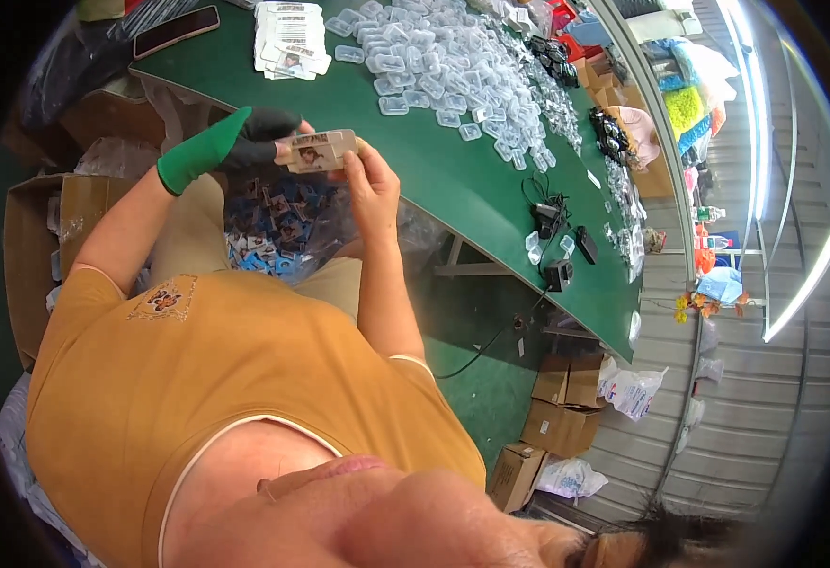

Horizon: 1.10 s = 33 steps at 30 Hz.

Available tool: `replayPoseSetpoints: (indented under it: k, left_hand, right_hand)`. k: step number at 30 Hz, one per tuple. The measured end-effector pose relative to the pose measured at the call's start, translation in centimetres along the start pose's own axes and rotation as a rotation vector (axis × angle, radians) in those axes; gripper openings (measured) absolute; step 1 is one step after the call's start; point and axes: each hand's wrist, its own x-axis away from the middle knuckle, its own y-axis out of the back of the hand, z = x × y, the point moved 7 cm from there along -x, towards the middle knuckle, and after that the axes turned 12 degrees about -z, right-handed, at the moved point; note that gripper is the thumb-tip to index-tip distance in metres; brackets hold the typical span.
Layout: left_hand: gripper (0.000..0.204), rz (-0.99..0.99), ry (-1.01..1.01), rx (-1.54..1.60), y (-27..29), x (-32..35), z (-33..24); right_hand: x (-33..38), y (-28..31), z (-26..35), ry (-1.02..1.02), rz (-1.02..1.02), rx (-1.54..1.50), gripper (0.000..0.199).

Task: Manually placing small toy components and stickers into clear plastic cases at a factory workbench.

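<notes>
In front of my body, over my lap, both hands hold a small printed cardboard carton (pixel 322 151) with a picture on its face. My left hand (pixel 249 142), in a green and black glove with bare fingertips, grips its left end. My bare right hand (pixel 374 186) pinches the right end between thumb and fingers. Whether the carton is flat or folded open, I cannot tell. Below my hands, between my knees, lies a heap of small blue and white printed packs (pixel 277 232). On the green table (pixel 490 204) rests a stack of flat printed cartons (pixel 292 40).
Many small clear plastic cases (pixel 424 62) are piled across the table. A phone (pixel 176 32) lies near its left edge. Black adapters with cables (pixel 552 213) sit toward the right end. Cardboard boxes (pixel 561 426) stand on the floor; another open carton (pixel 31 246) is at my left.
</notes>
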Motion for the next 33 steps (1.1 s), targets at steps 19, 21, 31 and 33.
replayPoseSetpoints:
  k: [19,21,31,33]
  left_hand:
    - [0.041,-0.357,0.012,-0.081,-3.8,4.8,1.8]
    - [0.049,-0.335,0.299,0.165,-4.7,5.1,2.9]
    - [0.084,-0.308,0.197,-0.097,-3.3,5.6,3.1]
    - [0.083,-0.285,0.161,-0.080,-3.8,5.4,3.8]
  right_hand:
    - [-4.1,1.4,0.8,0.139,-0.003,0.427,0.026]
    - [-7.6,1.7,0.9,0.280,-0.027,0.641,0.033]
    - [-0.3,-2.7,-0.9,0.542,0.148,0.992,0.047]
    - [0.8,-1.7,-0.7,0.689,0.133,0.882,0.031]
